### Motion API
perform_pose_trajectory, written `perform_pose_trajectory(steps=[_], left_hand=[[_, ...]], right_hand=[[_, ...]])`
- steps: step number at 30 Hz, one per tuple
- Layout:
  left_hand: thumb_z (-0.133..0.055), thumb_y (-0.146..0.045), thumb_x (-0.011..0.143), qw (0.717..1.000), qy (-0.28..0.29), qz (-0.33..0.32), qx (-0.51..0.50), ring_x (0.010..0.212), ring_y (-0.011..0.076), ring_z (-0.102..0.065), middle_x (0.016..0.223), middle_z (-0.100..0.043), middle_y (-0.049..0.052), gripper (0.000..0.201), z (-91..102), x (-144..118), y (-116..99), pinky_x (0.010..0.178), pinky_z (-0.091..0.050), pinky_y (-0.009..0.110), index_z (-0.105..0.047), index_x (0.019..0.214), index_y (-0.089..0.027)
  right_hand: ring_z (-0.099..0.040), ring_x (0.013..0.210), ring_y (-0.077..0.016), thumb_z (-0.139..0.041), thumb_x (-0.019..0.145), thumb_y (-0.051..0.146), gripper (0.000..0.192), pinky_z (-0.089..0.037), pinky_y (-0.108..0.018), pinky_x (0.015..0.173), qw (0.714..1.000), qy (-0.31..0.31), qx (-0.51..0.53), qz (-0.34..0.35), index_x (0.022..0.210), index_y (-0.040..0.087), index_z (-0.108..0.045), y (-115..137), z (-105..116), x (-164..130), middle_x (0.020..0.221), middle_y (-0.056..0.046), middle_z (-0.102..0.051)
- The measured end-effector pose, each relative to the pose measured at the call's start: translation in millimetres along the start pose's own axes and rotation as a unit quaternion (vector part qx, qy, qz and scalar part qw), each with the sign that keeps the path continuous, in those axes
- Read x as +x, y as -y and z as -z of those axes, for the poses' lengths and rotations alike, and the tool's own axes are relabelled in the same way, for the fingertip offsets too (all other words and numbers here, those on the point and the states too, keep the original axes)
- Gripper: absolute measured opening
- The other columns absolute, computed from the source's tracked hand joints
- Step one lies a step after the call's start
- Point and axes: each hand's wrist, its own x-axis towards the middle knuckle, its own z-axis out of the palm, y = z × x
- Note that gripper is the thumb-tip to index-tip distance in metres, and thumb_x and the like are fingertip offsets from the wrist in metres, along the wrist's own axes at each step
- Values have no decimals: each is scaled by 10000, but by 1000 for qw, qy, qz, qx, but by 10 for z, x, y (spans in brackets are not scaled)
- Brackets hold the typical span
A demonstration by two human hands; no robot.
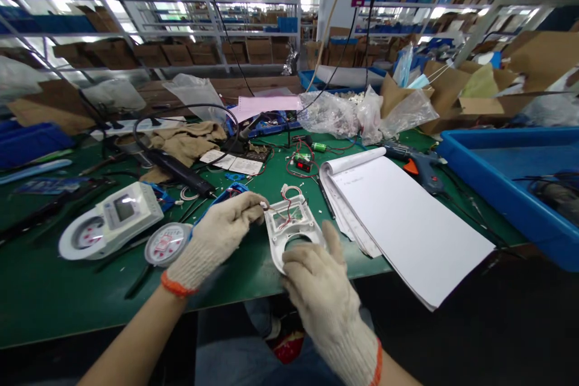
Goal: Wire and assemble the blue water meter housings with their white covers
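Note:
Both hands wear knitted work gloves. My right hand grips the near end of a white plastic meter housing that has a round opening and red and white wires inside it. My left hand pinches a thin wire or small white plug at the housing's upper left edge. Both hands hover over the near edge of the green mat.
A complete white meter and a round dial lie to the left. A black soldering iron, a white notepad, a blue glue gun, a blue bin and plastic bags lie around.

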Motion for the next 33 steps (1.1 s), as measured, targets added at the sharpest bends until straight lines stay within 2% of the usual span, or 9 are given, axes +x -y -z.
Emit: perform_pose_trajectory(steps=[3,5,7,11,14,17,22,28,33], left_hand=[[-521,-370,888,995,15,50,-82,816,168,-651,903,-722,-3,239,67,28,-76,758,-518,264,-684,968,-214],[-556,-414,883,993,-18,68,-92,821,171,-649,914,-729,-3,261,105,50,-131,773,-513,270,-698,983,-219],[-573,-444,880,993,-32,67,-94,835,174,-653,923,-735,-4,277,118,68,-175,788,-511,271,-705,985,-224],[-586,-434,860,993,58,56,-83,868,192,-657,927,-743,-1,258,70,90,-197,803,-509,283,-719,941,-228],[-569,-430,872,992,86,60,-67,891,201,-652,944,-744,2,265,46,108,-176,820,-499,293,-722,966,-234],[-577,-469,877,991,82,74,-81,929,214,-651,972,-740,14,294,62,126,-142,845,-499,303,-716,984,-233],[-579,-497,898,983,66,94,-144,913,200,-668,991,-734,18,304,80,100,-52,855,-521,306,-691,1022,-243],[-657,-432,875,973,10,102,-207,862,158,-675,949,-737,15,236,47,46,-11,832,-539,252,-718,988,-235],[-733,-364,816,887,-172,158,-397,779,133,-683,845,-704,-5,207,-33,108,8,754,-568,229,-685,946,-210]], right_hand=[[-692,884,-193,-613,843,109,195,-290,-521,1224,998,37,47,-10,924,283,-652,102,-220,-112,980,11,-761],[-687,887,-207,-647,838,141,161,-369,-492,1179,996,44,70,-23,912,283,-667,105,-286,-128,977,5,-759],[-683,865,-209,-721,826,230,77,-439,-450,1111,995,46,90,-17,854,281,-671,58,-237,-87,931,12,-753],[-665,986,-211,-822,777,393,240,-498,-380,982,987,53,143,-47,915,253,-685,-99,92,120,1051,-3,-735],[-627,1096,-258,-777,836,350,291,-493,-406,969,981,77,106,-145,1068,201,-683,-154,268,315,1210,-75,-686],[-613,1082,-323,-800,800,381,371,-498,-465,937,963,160,23,-217,1071,158,-681,-123,266,492,1208,-123,-662],[-600,985,-346,-726,849,466,404,-502,-484,796,950,208,-80,-219,1111,163,-674,-78,177,653,1103,-129,-652],[-555,974,-314,-651,929,327,437,-423,-434,742,963,206,-95,-148,1356,377,-573,-145,161,608,1152,-77,-637],[-532,1017,-286,-596,978,307,294,-376,-442,791,977,158,-57,-133,1231,452,-639,-223,77,502,1174,7,-672]])
